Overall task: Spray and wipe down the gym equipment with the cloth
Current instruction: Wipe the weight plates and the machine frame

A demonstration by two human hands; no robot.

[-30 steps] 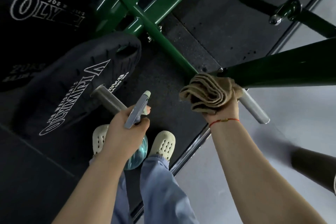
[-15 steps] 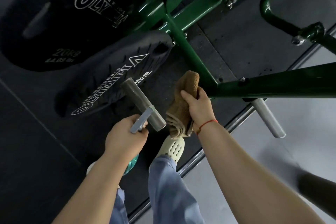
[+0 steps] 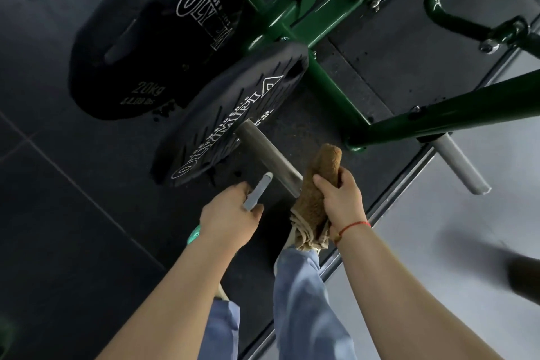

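- The left hand point(image 3: 230, 213) grips the neck of the spray bottle point(image 3: 257, 191), with the fingers curled round it.
- The grey spray head points far, and its white tip lies just beside the steel peg point(image 3: 266, 152). Contact between them cannot be confirmed.
- A teal part of the bottle body shows below the left wrist.
- The right hand point(image 3: 340, 202) clamps the brown cloth point(image 3: 318, 184), thumb on the left side and fingers wrapped over the right.
- The cloth covers the near end of the steel peg, and its loose folds hang below the hand.
- A red string bracelet point(image 3: 355, 225) sits on the right wrist.
- The two hands are close together, left and right of the peg end, and do not touch.
- The near weight plate point(image 3: 233, 114) sits on the steel peg. It carries white outline lettering that begins "OLYMPI"; the smaller text is too blurred to read.
- The far weight plate point(image 3: 155, 38), to the left, reads "20kg" above a smaller line ending in "lbs". Its large lettering begins "OLY".
- The green frame point(image 3: 330, 88) runs from the far centre to the right.
- A second peg point(image 3: 461, 166) projects from the frame's right bar.
- Blue trouser legs point(image 3: 304, 301) stand on the black rubber floor point(image 3: 58, 184).
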